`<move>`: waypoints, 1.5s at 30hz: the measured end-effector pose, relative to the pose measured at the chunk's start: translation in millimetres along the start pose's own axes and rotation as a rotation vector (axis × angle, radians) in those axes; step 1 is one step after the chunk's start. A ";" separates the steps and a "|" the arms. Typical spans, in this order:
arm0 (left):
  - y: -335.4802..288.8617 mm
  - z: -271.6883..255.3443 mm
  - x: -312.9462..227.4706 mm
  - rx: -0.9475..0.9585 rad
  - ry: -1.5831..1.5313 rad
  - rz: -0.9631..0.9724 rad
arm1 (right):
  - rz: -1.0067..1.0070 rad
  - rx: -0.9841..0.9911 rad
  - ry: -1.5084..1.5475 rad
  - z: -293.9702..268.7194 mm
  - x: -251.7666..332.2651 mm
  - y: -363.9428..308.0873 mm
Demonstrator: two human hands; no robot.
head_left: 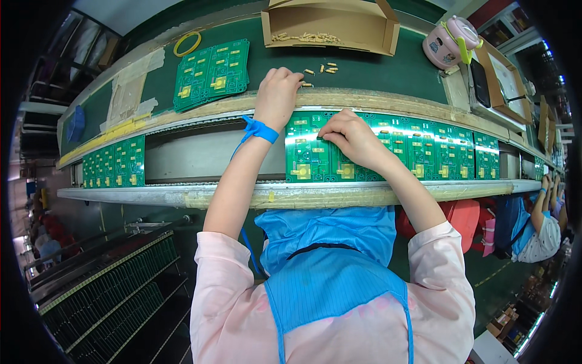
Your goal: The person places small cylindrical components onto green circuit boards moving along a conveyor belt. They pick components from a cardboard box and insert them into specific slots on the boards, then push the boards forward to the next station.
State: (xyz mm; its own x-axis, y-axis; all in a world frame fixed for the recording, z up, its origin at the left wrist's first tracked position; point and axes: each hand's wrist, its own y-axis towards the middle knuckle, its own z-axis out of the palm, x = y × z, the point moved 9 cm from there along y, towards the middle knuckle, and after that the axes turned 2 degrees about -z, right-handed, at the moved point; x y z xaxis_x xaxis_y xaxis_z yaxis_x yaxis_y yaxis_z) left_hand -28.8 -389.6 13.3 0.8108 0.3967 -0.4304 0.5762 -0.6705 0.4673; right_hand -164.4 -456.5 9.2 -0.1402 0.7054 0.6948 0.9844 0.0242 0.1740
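Green boards [209, 76] lie stacked at ten o'clock from my left hand [277, 94], its curled fingers' grip unclear; loose components [330, 70] lie at two. A circuit board [310, 156] lies under my right hand [353, 138], fingers pinched together toward nine o'clock; whether around anything, I cannot tell.

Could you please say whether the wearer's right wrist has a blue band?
No, the blue band is around the left hand's wrist instead.

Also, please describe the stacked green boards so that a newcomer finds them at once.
On the dark green tabletop, look left of the cardboard box holding small parts. The stacked green boards lie beside a yellow ring. Unlike the boards lined along the track, these overlap in a pile.
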 end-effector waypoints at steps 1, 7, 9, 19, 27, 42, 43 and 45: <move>-0.3 1.5 -0.4 0.008 0.021 0.007 | -0.008 -0.013 0.003 0.1 -0.6 0.6; 0.2 -10.4 -4.4 -0.051 -0.058 0.037 | -0.014 -0.015 -0.002 3.3 -1.9 -0.1; 1.4 -26.9 -13.2 -0.082 -0.125 0.063 | -0.025 -0.021 -0.023 2.3 -0.3 0.1; -53.6 -37.0 -14.1 0.073 -0.343 -0.049 | -0.157 -0.049 -0.212 8.6 20.9 3.1; -65.0 -35.4 -5.4 0.075 -0.413 -0.106 | -0.149 -0.065 -0.240 9.9 17.9 1.1; -66.9 -31.4 -12.8 0.118 -0.331 0.000 | -0.160 -0.143 -0.286 12.2 22.3 -5.1; -66.2 -32.7 -14.6 0.107 -0.321 0.019 | -0.156 -0.146 -0.266 13.0 21.0 -5.1; -65.8 -33.8 -16.3 0.109 -0.319 0.017 | -0.154 -0.152 -0.250 13.0 21.4 -5.9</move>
State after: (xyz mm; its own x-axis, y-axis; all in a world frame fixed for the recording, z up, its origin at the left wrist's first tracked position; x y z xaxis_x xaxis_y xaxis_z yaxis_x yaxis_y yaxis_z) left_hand -76.5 -330.7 15.7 0.7373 0.1805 -0.6510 0.5346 -0.7450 0.3990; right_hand -171.8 -432.4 14.0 -0.2373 0.8540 0.4630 0.9241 0.0514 0.3788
